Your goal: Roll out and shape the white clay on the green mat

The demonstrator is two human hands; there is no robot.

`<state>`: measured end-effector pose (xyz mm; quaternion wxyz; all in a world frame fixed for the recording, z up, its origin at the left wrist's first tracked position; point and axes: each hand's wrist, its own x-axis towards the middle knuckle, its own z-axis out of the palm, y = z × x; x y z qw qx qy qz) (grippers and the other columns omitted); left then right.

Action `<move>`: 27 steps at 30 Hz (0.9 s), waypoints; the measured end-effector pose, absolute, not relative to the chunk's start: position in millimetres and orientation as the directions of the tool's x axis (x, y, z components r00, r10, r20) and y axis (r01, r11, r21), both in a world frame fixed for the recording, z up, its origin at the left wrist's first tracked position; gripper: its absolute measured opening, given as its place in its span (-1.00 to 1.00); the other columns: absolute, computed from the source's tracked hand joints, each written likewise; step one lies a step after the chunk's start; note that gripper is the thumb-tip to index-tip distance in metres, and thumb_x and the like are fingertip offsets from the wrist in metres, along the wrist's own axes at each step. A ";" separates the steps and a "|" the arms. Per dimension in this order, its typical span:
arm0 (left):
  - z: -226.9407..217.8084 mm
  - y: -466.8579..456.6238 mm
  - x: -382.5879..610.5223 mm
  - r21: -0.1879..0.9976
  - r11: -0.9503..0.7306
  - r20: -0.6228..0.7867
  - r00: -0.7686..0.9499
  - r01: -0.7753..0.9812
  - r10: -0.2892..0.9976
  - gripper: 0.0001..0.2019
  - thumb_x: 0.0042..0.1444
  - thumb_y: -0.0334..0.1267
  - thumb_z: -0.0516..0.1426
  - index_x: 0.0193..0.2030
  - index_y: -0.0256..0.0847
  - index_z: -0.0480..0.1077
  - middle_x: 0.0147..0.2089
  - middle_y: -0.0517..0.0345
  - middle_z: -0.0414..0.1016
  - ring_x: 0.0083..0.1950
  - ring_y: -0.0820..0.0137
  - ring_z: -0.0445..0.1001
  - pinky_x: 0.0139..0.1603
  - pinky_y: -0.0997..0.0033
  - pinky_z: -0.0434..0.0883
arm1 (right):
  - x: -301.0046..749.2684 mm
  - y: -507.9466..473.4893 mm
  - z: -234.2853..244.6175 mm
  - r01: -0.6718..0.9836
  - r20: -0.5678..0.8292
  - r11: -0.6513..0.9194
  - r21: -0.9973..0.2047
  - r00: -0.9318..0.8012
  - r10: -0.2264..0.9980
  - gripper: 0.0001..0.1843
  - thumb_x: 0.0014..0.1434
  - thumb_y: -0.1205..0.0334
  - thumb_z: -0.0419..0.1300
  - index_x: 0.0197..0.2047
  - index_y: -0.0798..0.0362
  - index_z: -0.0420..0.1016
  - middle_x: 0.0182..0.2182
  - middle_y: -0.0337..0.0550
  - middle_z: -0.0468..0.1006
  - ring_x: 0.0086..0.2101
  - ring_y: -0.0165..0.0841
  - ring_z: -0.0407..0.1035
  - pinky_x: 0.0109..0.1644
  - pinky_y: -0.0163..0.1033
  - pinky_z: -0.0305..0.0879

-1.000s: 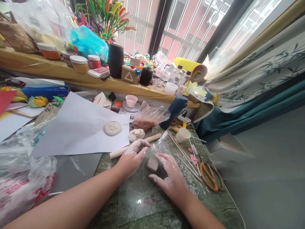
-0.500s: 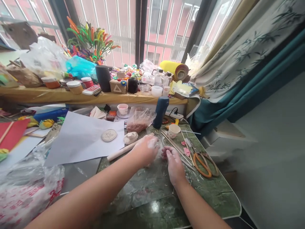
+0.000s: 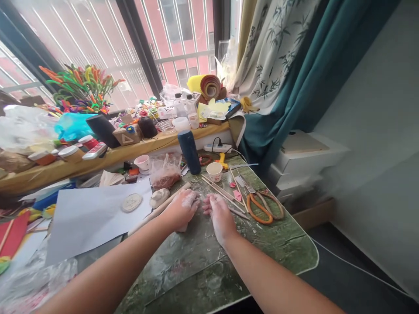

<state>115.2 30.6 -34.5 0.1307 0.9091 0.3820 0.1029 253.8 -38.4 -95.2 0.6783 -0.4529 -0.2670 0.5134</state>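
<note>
One white sheet: lies at the left of the tabletop, its right edge reaching toward the clay lump.
Star disc: round and pale, flat on the sheet near that edge, a five-pointed star on its upper face.
Clay lump: off-white and irregular, between the disc and the left hand.
Pale rod: lies obliquely, near end to the left, far end to the right; it passes just beyond the left hand, its near part meeting the sheet's border.
Left hand: back upward, dusted white, fingers bent; whether they grip anything cannot be told.
Pale block: shows only as a corner beneath the left hand, on the side toward the wearer. The left hand is clearly the nearer; from the right hand, the block lies leftward and toward the wearer. Its long axis is hidden, and contact with the palm cannot be judged.
Right hand: fingers curled inward, thumb uppermost, facing the left hand across a narrow gap; whether anything is pinched cannot be told.
Thin sticks: lie obliquely just beyond the right hand.
Scissors: rest farthest right, orange-handled, loops toward the wearer.
</note>
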 end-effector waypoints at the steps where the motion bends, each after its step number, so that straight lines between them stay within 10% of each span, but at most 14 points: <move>1: -34.3 31.0 115.8 0.307 -0.676 0.085 0.688 0.670 0.721 -0.79 0.33 -0.28 0.02 -0.01 -0.15 0.45 -0.07 -0.04 0.51 -0.01 0.13 0.45 0.12 0.02 0.40 | 253.7 -38.4 -94.1 -0.465 -0.112 0.056 -0.884 0.327 0.938 -0.64 0.30 -0.12 0.12 -0.09 -0.01 0.43 -0.24 -0.13 0.57 -0.32 -0.28 0.48 -0.28 -0.18 0.44; 27: -45.3 29.0 124.5 0.299 -0.638 0.060 0.653 0.709 0.755 -0.85 0.37 -0.31 0.00 -0.02 -0.11 0.35 -0.02 0.05 0.42 -0.01 0.17 0.37 0.11 0.04 0.37 | 257.1 -39.3 -72.2 -0.545 -0.292 -0.104 -0.832 0.271 0.917 -0.79 0.21 0.06 0.18 -0.17 0.01 0.43 -0.29 -0.18 0.55 -0.33 -0.33 0.46 -0.23 -0.20 0.42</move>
